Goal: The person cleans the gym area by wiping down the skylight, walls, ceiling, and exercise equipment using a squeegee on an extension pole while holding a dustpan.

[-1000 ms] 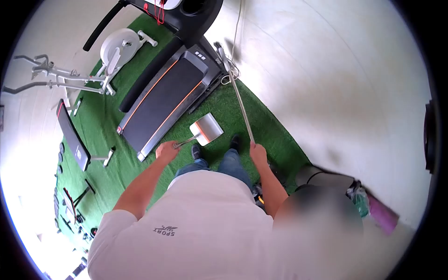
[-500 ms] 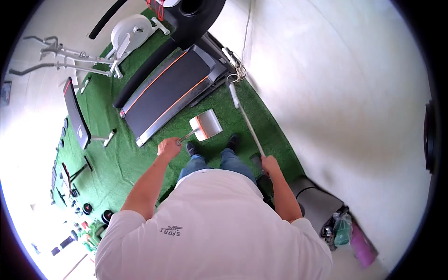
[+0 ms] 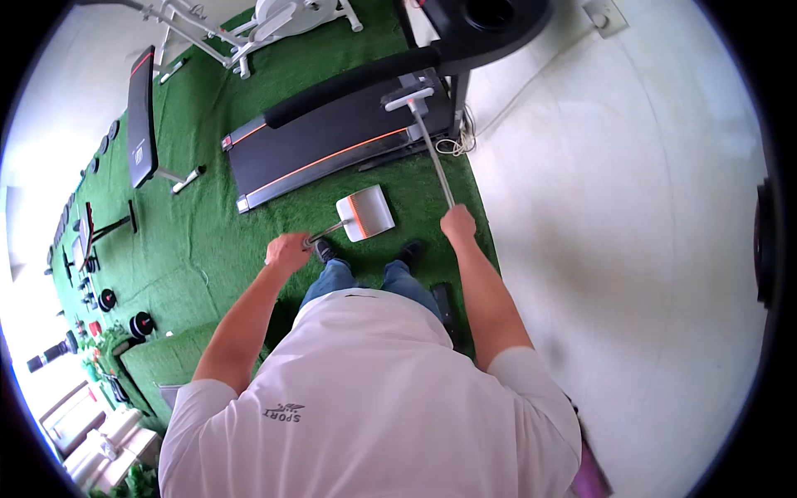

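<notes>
My left hand (image 3: 288, 251) is wrapped round the handle of a long-handled dustpan (image 3: 369, 213), white and grey with an orange stripe, held just in front of my feet over the green turf. My right hand (image 3: 458, 224) grips the thin pole of a broom (image 3: 435, 158). The broom's pale head (image 3: 408, 100) points away from me and overlaps the front end of the treadmill in view; whether it touches the treadmill I cannot tell.
A treadmill (image 3: 324, 149) lies ahead on green turf (image 3: 199, 241). A black bench (image 3: 143, 124) and a white exercise bike (image 3: 286, 18) stand to the left. Dumbbells (image 3: 142, 324) are at lower left. A cable (image 3: 531, 79) runs to a wall socket (image 3: 604, 18) at the right.
My view has turned, so the treadmill appears more level and further right. The broom head has risen from beside the treadmill to over its front end. Both hands keep their holds.
</notes>
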The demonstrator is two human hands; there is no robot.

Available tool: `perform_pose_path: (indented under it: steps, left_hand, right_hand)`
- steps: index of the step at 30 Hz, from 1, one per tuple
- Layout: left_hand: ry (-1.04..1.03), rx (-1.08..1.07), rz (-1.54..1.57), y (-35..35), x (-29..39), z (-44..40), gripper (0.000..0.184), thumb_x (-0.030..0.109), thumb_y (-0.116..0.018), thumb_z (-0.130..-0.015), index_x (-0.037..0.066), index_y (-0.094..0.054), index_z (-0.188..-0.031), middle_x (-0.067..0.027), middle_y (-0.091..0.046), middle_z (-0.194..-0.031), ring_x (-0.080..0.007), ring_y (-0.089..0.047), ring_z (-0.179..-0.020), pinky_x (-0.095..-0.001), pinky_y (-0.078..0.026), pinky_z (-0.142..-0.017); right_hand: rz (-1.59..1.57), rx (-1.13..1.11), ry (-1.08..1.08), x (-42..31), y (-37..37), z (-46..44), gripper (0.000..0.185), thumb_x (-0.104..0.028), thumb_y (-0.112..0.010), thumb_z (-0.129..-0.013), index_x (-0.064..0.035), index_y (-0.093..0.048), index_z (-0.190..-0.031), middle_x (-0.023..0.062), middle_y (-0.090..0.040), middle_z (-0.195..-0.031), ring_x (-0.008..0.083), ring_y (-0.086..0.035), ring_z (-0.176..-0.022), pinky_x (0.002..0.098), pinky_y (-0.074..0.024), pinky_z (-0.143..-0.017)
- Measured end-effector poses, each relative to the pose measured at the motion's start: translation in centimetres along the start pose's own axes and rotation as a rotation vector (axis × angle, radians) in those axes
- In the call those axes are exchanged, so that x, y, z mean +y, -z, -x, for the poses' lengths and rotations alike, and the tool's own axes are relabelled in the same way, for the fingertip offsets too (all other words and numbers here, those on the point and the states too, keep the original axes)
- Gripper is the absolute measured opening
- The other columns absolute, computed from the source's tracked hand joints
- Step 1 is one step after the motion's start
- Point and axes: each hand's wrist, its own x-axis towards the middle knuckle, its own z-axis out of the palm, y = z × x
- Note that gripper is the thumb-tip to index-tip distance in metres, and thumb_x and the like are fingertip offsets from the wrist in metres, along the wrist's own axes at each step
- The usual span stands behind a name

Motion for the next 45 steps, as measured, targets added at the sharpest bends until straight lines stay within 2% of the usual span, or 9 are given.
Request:
perform_pose_path:
  steps: [8, 11, 17, 24, 29, 32, 34, 38, 45]
  left_hand:
    - [0.05, 0.032, 0.077, 0.7, -9.0, 2.3, 0.024, 0.032, -0.063, -0.081, 0.022, -0.068, -0.102, -0.0142, -0.068, -0.089, -0.0348, -0.065, -0.086, -0.046, -0.052, -0.074]
    - [0.124, 0.017, 0.097, 1.0, -12.1, 2.4, 0.024, 0.033, -0.063, -0.081, 0.021, -0.068, -0.101, -0.0139, -0.068, -0.089, -0.0346, -0.065, -0.088, -0.0458, -0.052, -0.074]
    - [0.251, 0.06, 0.214, 3.9, -14.6, 3.3, 0.022, 0.034, -0.062, -0.08, 0.021, -0.069, -0.096, -0.013, -0.068, -0.09, -0.0343, -0.064, -0.087, -0.0454, -0.051, -0.074]
    - [0.42, 0.147, 0.281, 3.1, -13.5, 3.2, 0.027, 0.038, -0.067, -0.078, 0.021, -0.07, -0.098, -0.0124, -0.068, -0.089, -0.0335, -0.065, -0.086, -0.044, -0.051, -0.073]
    - [0.454, 0.186, 0.226, 2.8, -12.2, 2.3, 0.03, 0.04, -0.07, -0.076, 0.019, -0.07, -0.097, -0.0121, -0.068, -0.088, -0.033, -0.065, -0.086, -0.0441, -0.051, -0.073]
    - [0.512, 0.19, 0.226, 2.6, -11.3, 1.0, 0.031, 0.041, -0.071, -0.076, 0.018, -0.07, -0.096, -0.0124, -0.068, -0.088, -0.0333, -0.065, -0.086, -0.0444, -0.05, -0.073]
    - [0.544, 0.199, 0.252, 2.9, -10.5, 1.4, 0.032, 0.042, -0.072, -0.075, 0.017, -0.07, -0.094, -0.0132, -0.068, -0.087, -0.0343, -0.064, -0.085, -0.045, -0.05, -0.073]
    - [0.57, 0.23, 0.254, 1.7, -9.9, 1.4, 0.034, 0.042, -0.072, -0.075, 0.014, -0.07, -0.094, -0.0147, -0.068, -0.086, -0.0347, -0.064, -0.085, -0.0453, -0.05, -0.073]
    - [0.595, 0.268, 0.3, 0.5, -8.3, 3.1, 0.037, 0.04, -0.074, -0.074, 0.009, -0.069, -0.093, -0.0169, -0.067, -0.084, -0.0349, -0.065, -0.082, -0.0445, -0.05, -0.073]
  right_hand:
    - [0.197, -0.732, -0.04, -5.5, -8.6, 1.9, 0.022, -0.014, -0.049, -0.086, 0.0051, -0.061, -0.082, 0.0183, -0.066, -0.072, 0.03, -0.064, -0.049, 0.0408, -0.0504, -0.045]
    - [-0.971, -0.904, -0.744, -1.9, -7.0, 7.3, 0.031, -0.032, -0.046, -0.096, -0.0074, -0.05, -0.077, -0.0019, -0.042, -0.052, 0.0091, -0.036, -0.035, 0.0268, -0.0312, -0.036]
    - [-1.208, -0.63, -0.737, -4.2, -4.2, 12.3, 0.036, -0.037, -0.044, -0.098, -0.0068, -0.045, -0.077, -0.0025, -0.039, -0.053, 0.0085, -0.032, -0.037, 0.0262, -0.0282, -0.036]
    - [-1.313, -0.619, -0.936, -5.7, -6.4, 0.1, 0.038, -0.039, -0.04, -0.098, -0.0123, -0.04, -0.07, -0.0044, -0.034, -0.05, 0.0093, -0.031, -0.039, 0.0259, -0.0284, -0.037]
    - [-0.97, -0.73, -0.429, 2.1, -6.1, 3.4, 0.043, -0.038, -0.039, -0.098, -0.0114, -0.038, -0.064, -0.001, -0.035, -0.048, 0.0131, -0.029, -0.035, 0.0301, -0.0292, -0.035]
    - [-0.784, -0.755, -0.438, 7.0, -3.4, 4.9, 0.043, -0.04, -0.04, -0.098, -0.0108, -0.041, -0.067, -0.0017, -0.036, -0.048, 0.0124, -0.029, -0.034, 0.0304, -0.0285, -0.035]
    - [-0.769, -0.846, -0.803, 8.3, -0.6, 6.5, 0.042, -0.04, -0.044, -0.097, -0.0076, -0.044, -0.071, 0.0032, -0.038, -0.045, 0.0171, -0.032, -0.031, 0.0334, -0.0293, -0.034]
    - [-0.994, -0.853, -0.935, 8.4, -5.2, 3.9, 0.043, -0.044, -0.039, -0.099, -0.0097, -0.043, -0.072, -0.0041, -0.033, -0.047, 0.01, -0.03, -0.036, 0.0296, -0.0268, -0.036]
    - [-1.251, -0.508, -0.751, -1.6, -8.5, -3.8, 0.024, -0.007, -0.047, -0.08, -0.0039, -0.043, -0.056, 0.0113, -0.04, -0.048, 0.0264, -0.036, -0.035, 0.0392, -0.0292, -0.036]
